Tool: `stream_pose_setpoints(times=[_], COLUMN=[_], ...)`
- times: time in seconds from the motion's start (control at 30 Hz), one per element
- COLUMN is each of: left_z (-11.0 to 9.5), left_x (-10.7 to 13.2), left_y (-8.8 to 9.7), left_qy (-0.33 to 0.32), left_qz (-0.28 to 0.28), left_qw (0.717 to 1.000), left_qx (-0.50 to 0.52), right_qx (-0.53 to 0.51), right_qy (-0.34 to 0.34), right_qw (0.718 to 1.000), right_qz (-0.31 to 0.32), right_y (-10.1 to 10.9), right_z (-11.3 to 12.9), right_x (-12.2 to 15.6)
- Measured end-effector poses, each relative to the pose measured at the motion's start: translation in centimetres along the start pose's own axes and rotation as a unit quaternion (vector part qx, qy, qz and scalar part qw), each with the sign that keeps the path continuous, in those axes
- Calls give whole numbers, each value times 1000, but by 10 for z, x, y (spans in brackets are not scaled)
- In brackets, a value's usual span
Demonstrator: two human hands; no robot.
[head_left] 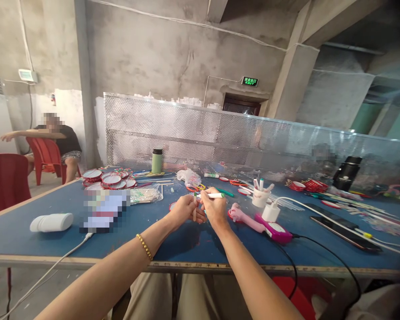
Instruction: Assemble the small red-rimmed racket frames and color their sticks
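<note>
Over the front middle of the table, my left hand [184, 210] is closed around a flat wooden craft stick [195, 208], which stands roughly upright between the fingers. My right hand [215, 208] grips a white marker [215, 195] with a green end, lying nearly level. The marker's writing end points left at the upper part of the stick; whether it touches cannot be made out. Right of my hands lies a pink glue gun [245, 218], beside a magenta power box [276, 229].
A phone [106, 211], a white bottle [51, 222] and red-rimmed discs [111, 179] lie leftward. Behind stands a green flask [157, 161]. Rightward are a cup of markers [260, 197], a white charger [271, 212] with cables and a dark phone [345, 233]. A person [62, 140] sits far left.
</note>
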State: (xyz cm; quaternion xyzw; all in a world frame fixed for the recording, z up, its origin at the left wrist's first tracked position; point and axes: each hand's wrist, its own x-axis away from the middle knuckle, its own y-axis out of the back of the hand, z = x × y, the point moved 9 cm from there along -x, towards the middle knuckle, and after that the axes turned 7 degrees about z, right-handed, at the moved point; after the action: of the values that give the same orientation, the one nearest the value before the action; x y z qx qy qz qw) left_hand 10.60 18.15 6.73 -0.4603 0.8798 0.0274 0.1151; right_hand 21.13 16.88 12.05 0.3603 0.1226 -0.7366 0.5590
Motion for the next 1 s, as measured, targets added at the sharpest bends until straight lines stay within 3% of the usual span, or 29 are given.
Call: stream_pose_setpoints(times=[1.0], left_z=[0], left_x=[0], left_y=[-2], left_qy=[2], left_qz=[7], left_qw=[1000], left_qx=[1], right_qx=[-3], right_qy=[-1], right_qw=[1000], right_qz=[-3], right_y=[1], right_z=[1], right_x=[0])
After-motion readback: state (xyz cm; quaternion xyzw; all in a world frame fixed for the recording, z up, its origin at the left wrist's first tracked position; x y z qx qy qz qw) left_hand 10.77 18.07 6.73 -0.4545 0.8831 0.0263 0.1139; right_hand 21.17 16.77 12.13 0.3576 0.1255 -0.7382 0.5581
